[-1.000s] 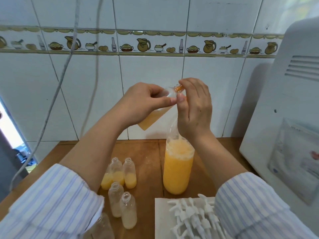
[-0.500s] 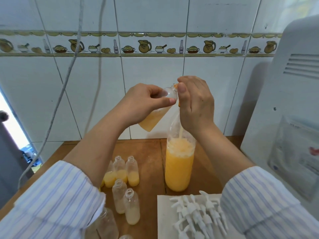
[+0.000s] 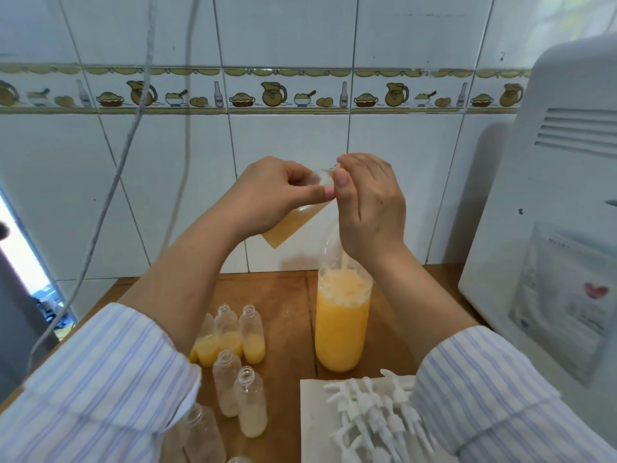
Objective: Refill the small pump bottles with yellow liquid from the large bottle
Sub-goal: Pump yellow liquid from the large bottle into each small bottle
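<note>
Left hand [image 3: 270, 195] gripping tilted small bottle [image 3: 290, 222]; right hand [image 3: 370, 208] pinching its neck above large bottle [image 3: 342, 324], hands touching, well off table edge [image 3: 100, 309]

Bright, even daylight — soft focus, edges bowed by wide-angle.

The small bottle [image 3: 293, 222] now tips steeper, its liquid lower than before

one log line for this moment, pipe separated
left hand holds tilted small bottle | right hand at its neck | thin stream enters big bottle | pumps off, on sheet
</note>
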